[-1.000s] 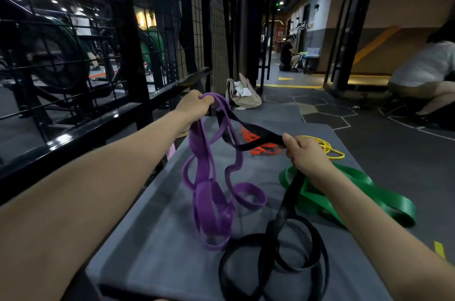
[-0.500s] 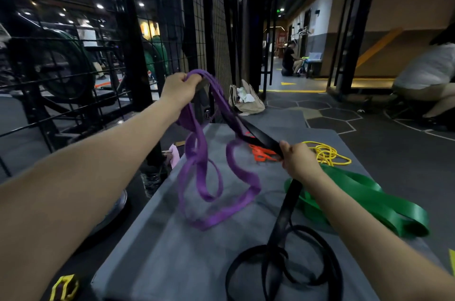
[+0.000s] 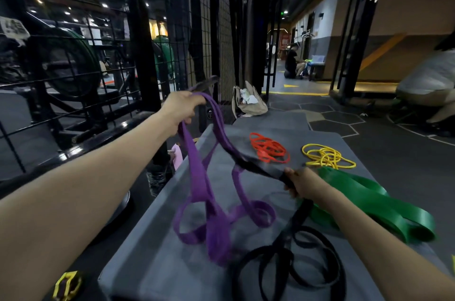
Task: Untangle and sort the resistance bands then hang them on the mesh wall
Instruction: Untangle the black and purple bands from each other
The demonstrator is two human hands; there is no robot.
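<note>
The purple band hangs from my left hand, which is raised above the near-left part of the grey mat with its fingers curled round the band's top; the loops trail down and their lower ends lie on the mat, blurred. A black band runs through the purple one: its upper stretch crosses the purple loops just below my left hand and leads down to my right hand, which grips it in a closed fist above the mat, and the rest of it falls from that fist into coils at the mat's near edge. I cannot tell exactly how the two are knotted where they cross. A wide green band lies folded on the mat's right side, partly behind my right wrist. Farther back on the mat sit an orange band and, to its right and apart from it, a yellow band, each in a loose tangle. The mesh wall stands beyond my left hand, with a beige bag on the floor at its foot.
</note>
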